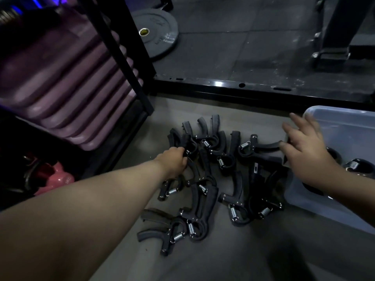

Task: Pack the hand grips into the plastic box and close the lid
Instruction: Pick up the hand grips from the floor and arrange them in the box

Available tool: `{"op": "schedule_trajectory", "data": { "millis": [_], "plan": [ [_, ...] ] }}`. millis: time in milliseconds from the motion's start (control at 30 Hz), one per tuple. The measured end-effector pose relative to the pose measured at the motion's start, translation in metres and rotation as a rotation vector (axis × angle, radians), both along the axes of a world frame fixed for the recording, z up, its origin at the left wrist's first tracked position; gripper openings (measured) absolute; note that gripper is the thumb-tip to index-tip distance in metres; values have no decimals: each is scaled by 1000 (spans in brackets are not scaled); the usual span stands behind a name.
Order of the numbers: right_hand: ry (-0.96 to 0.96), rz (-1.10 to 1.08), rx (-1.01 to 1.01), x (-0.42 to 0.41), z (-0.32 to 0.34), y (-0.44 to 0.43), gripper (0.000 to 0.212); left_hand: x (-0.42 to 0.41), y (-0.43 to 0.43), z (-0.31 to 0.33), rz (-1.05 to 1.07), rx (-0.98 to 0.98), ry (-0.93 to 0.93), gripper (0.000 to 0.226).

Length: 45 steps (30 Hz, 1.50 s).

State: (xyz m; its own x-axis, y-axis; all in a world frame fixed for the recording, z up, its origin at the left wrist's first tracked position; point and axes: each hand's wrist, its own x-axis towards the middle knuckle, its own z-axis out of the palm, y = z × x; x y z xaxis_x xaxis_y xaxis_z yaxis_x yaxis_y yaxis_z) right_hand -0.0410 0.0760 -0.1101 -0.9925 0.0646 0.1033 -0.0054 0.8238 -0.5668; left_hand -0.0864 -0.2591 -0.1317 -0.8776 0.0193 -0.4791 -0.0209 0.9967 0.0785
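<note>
Several black hand grips (205, 201) with silver springs lie in a loose pile on the grey floor. My left hand (174, 162) reaches into the pile's left side, its fingers curled round one hand grip (189, 145). My right hand (308, 151) hovers with fingers spread at the pile's right edge, its fingertips touching the handle of another hand grip (263, 148). The translucent plastic box (345, 126) stands open at the right, with at least two hand grips (357, 165) inside. No lid is in view.
A black rack post (129, 63) stands at the left with stacked purple mats (67, 88) behind it. A pink kettlebell (57, 177) sits low left. A black floor rail (263, 90) runs behind the pile, and a grey weight plate (158, 35) lies beyond it.
</note>
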Motion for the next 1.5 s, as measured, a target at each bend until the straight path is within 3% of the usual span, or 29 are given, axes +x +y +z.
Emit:
{"op": "schedule_trajectory", "data": {
  "millis": [267, 400, 700, 1067, 1200, 1233, 1333, 1500],
  "plan": [
    [16, 11, 7, 2, 0, 1, 55, 8, 10, -31, 261, 78, 110, 47],
    [24, 22, 2, 2, 1, -1, 68, 15, 11, -40, 258, 89, 172, 43],
    [24, 14, -12, 4, 4, -1, 61, 27, 26, -44, 163, 29, 396, 27],
    [37, 8, 5, 4, 1, -2, 67, 1, 68, 20, 729, 854, 561, 33],
    [18, 14, 34, 4, 3, 0, 59, -1, 93, 61, 983, 1336, 214, 2],
    [10, 15, 39, 4, 4, 0, 55, 0, 98, 68, 983, 1404, 122, 10],
    [-2, 27, 27, 5, 5, 1, 56, 4, 112, 78, 875, 1528, -53, 16],
    [-63, 103, 41, 4, 10, 8, 55, 14, 131, 95, 793, 1582, -126, 25]
  ]
}}
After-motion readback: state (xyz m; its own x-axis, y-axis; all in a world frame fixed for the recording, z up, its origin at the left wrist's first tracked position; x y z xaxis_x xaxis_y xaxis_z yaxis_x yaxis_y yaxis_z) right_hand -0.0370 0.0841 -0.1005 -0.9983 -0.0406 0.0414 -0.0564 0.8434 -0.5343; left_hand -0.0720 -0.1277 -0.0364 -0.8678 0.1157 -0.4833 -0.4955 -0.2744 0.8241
